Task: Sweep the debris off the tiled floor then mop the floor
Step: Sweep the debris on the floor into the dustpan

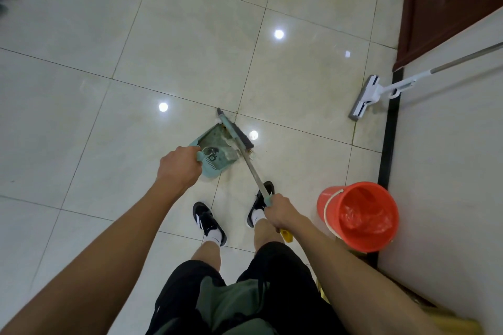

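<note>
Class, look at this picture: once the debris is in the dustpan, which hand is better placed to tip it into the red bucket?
Probably the left hand: it already grips the dustpan. The right hand holds the broom, though it is nearer the red bucket.

We see both bare forearms reaching forward and down. Our left hand [178,164] has its fingers curled tight round a handle; our right hand [281,213] — nearer the body — is fisted about a slanting pole.

Indoor room, likely home: glossy tiled floor [190,35], wooden door [449,3], white wall [449,158]
</note>
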`<state>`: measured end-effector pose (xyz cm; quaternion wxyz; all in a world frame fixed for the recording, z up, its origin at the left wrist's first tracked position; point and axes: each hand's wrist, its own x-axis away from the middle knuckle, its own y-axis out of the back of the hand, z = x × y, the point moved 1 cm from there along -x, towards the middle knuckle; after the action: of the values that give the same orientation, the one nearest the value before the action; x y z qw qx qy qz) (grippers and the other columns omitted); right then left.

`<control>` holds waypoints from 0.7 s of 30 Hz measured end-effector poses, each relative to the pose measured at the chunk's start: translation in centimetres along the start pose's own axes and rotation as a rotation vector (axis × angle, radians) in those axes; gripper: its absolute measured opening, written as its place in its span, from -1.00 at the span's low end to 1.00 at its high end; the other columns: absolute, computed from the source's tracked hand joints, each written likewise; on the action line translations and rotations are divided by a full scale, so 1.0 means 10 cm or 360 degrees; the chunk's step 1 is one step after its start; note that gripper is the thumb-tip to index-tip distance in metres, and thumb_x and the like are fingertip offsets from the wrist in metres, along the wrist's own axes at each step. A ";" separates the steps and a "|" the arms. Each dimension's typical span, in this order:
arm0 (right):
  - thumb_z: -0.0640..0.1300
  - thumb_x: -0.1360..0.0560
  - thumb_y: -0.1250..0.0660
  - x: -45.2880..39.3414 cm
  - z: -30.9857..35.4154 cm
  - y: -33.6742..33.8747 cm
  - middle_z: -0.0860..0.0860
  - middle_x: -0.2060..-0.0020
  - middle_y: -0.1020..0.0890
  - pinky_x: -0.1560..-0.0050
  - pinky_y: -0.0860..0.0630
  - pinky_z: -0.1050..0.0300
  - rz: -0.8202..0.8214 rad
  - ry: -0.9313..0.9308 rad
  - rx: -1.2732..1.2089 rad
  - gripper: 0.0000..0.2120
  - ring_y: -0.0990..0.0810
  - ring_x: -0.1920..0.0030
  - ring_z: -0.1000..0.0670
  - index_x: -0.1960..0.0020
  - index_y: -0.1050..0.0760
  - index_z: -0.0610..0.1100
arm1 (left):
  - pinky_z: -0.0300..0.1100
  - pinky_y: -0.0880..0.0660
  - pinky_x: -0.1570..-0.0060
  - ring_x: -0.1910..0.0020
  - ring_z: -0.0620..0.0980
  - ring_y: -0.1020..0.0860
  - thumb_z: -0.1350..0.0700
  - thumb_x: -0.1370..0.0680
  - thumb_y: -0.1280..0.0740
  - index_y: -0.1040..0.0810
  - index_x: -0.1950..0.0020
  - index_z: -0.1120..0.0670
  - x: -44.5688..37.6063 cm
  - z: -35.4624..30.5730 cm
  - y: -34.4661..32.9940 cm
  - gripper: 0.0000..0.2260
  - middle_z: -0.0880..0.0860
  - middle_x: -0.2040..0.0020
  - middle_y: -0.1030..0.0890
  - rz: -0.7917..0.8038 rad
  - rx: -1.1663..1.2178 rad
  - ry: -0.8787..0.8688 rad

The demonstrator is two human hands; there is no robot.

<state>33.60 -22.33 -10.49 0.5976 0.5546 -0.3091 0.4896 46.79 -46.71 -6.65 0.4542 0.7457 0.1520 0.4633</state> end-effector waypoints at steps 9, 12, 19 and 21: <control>-0.22 -0.53 -0.19 0.32 0.09 -0.31 -0.19 -0.06 -0.54 0.46 -0.46 0.14 0.0021 0.0030 -0.0189 -0.68 -0.52 0.36 -0.08 -0.26 -0.42 -0.27 | -0.10 -0.42 0.18 0.18 0.14 -0.55 0.09 -0.60 -0.29 -0.58 -0.04 -0.03 0.12 0.26 -0.09 -0.91 0.07 0.11 -0.61 -0.0035 0.0145 0.0053; -0.21 -0.53 -0.18 0.44 0.12 -0.40 -0.18 0.09 -0.55 0.44 -0.49 0.10 0.0048 0.0043 -0.0240 -0.72 -0.50 0.39 -0.08 -0.20 -0.44 -0.27 | -0.10 -0.43 0.19 0.19 0.14 -0.55 0.10 -0.60 -0.28 -0.59 -0.02 -0.02 0.14 0.38 -0.10 -0.90 0.07 0.14 -0.61 -0.0061 0.0182 0.0043; -0.30 -0.49 -0.17 0.67 0.29 -0.54 -0.15 0.33 -0.46 0.52 -0.38 0.15 0.0044 0.0024 -0.0317 -0.71 -0.38 0.48 -0.04 -0.18 -0.48 -0.27 | -0.10 -0.40 0.22 0.22 0.11 -0.53 0.13 -0.60 -0.27 -0.59 -0.01 0.01 0.24 0.60 -0.08 -0.89 0.06 0.16 -0.59 -0.0073 0.0192 0.0014; -0.31 -0.49 -0.20 0.70 0.31 -0.55 -0.15 0.33 -0.49 0.53 -0.41 0.15 0.0013 0.0043 -0.0282 -0.75 -0.41 0.48 -0.05 -0.14 -0.50 -0.29 | -0.11 -0.40 0.23 0.22 0.11 -0.53 0.11 -0.60 -0.28 -0.60 -0.03 0.00 0.28 0.67 -0.07 -0.89 0.05 0.16 -0.60 -0.0079 0.0186 0.0005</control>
<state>41.53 -23.07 -5.45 0.6465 0.4916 -0.3454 0.4702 53.97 -48.11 -6.77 0.4208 0.7663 0.1980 0.4433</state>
